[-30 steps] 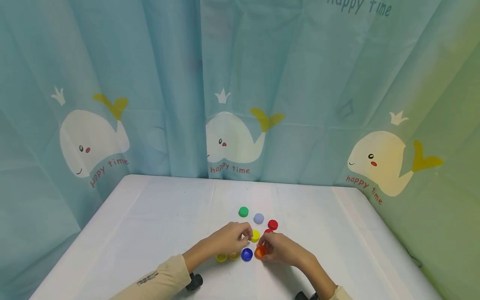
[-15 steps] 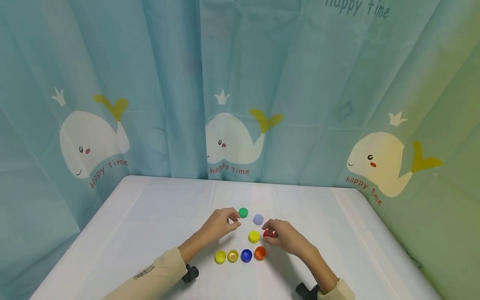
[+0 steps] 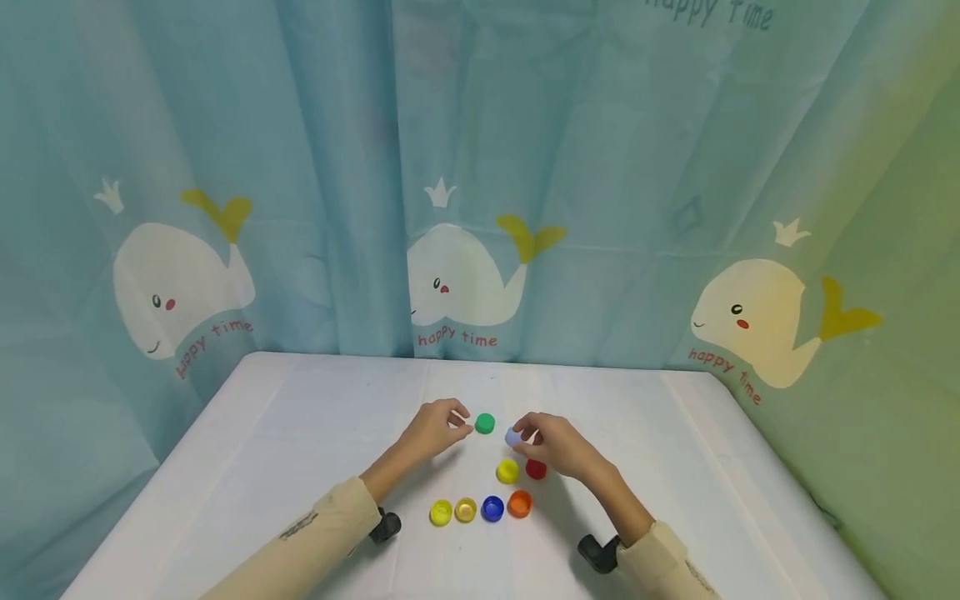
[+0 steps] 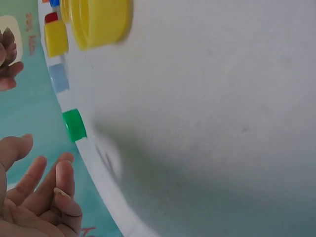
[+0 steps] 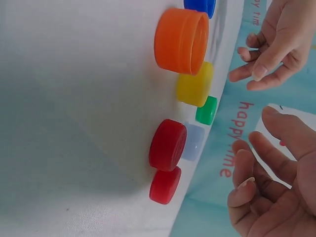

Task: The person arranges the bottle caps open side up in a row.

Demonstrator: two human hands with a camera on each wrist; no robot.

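Observation:
Several round plastic bottle caps lie on the white table. My left hand [image 3: 435, 428] hovers left of the green cap [image 3: 485, 423], fingers relaxed and apart from it. My right hand [image 3: 558, 443] is over the light blue cap [image 3: 512, 437] and partly covers it in the head view. In the right wrist view, that hand [image 5: 271, 182] shows loosely bent fingers with nothing between them. A yellow cap [image 3: 507, 472] and a red cap [image 3: 536, 469] lie just nearer. A second red cap [image 5: 165, 185] is hidden by my right hand in the head view.
A front row of caps, hollow side up, holds a yellow cap [image 3: 441, 512], a gold cap [image 3: 466, 510], a blue cap [image 3: 492, 508] and an orange cap [image 3: 520, 503]. Behind the table [image 3: 330, 433] hangs a blue-green curtain [image 3: 360, 208] with printed whales.
My right hand has moved from the orange cap, past the red caps, to the light blue cap. My left hand has gone from beside the yellow cap to beside the green one. The caps look unmoved.

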